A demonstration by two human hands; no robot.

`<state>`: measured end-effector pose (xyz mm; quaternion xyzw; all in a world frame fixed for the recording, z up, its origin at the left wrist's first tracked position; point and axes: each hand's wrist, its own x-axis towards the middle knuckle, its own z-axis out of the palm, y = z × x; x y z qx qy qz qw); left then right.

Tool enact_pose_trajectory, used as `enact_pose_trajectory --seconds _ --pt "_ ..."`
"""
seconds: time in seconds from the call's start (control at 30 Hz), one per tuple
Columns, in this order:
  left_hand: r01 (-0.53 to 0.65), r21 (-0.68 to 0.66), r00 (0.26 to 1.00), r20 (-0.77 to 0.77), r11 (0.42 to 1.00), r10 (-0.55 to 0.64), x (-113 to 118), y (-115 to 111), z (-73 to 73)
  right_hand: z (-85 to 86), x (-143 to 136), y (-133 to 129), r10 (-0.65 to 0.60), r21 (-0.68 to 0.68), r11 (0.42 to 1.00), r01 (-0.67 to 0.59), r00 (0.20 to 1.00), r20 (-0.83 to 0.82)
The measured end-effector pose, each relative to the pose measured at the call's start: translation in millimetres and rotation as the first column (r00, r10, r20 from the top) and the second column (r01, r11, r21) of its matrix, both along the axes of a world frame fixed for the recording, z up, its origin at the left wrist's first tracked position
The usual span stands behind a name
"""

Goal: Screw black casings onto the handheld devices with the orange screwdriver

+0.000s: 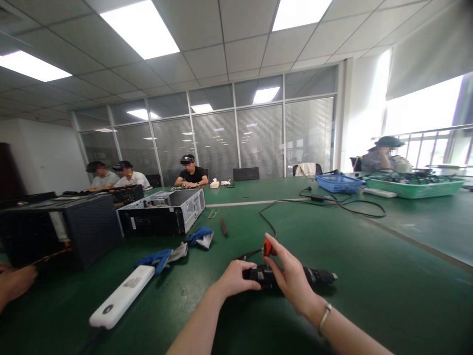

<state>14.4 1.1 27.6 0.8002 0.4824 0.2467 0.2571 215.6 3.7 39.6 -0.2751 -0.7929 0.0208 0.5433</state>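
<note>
My left hand [236, 278] is wrapped round the left end of a long black device [318, 276], whose exact kind I cannot make out. The device lies crosswise on the green table and has a small metallic tip at its right end. Pinched upright in my right hand [290, 276] is a small red-and-black screwdriver [268, 247], its lower end pointing at the device's upper side. Part of the device is hidden behind my right hand. A dark cable [271, 224] runs away behind both hands.
Blue-grey gloves [158, 259] and a white power strip [123, 296] lie to the left. An open computer case [158, 217] and a dark case [92, 231] stand beyond, near another person's hand [16, 283]. A blue basket [340, 184] and a green basket [417, 189] stand at the back right.
</note>
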Motion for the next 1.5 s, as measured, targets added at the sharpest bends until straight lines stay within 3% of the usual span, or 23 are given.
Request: enact_pose_trajectory --seconds 0.1,0.27,0.5,0.67,0.8,1.23,1.5 --pt "0.001 -0.001 1.000 0.025 1.000 -0.001 1 0 -0.8 11.7 -6 -5 0.061 -0.045 0.997 -0.059 0.998 0.028" --pt "-0.015 0.001 1.000 0.026 1.000 0.015 0 2 -1.7 27.3 -14 -1 -0.064 -0.007 0.998 0.065 0.992 0.111" --pt "0.013 -0.028 0.995 0.095 1.000 -0.011 0 2 -4.1 15.4 -21 -2 0.002 -0.076 0.997 -0.002 1.000 0.005" --pt "-0.003 -0.033 0.994 0.107 0.999 0.006 0 3 -5.5 10.3 -14 -2 -0.079 -0.086 0.993 0.079 0.997 0.007" --pt "0.001 -0.057 0.994 0.111 0.998 0.005 1 2 -4.1 8.0 -7 2 -0.017 -0.087 0.996 0.016 1.000 -0.013" --pt "-0.003 -0.051 0.993 0.121 0.999 0.009 1 2 -3.5 12.2 -5 -3 0.043 -0.102 0.994 -0.045 0.999 -0.020" --pt "-0.009 -0.049 0.991 0.136 0.999 0.016 3 1 -2.5 13.1 -5 -3 -0.029 -0.076 0.997 0.029 1.000 0.000"
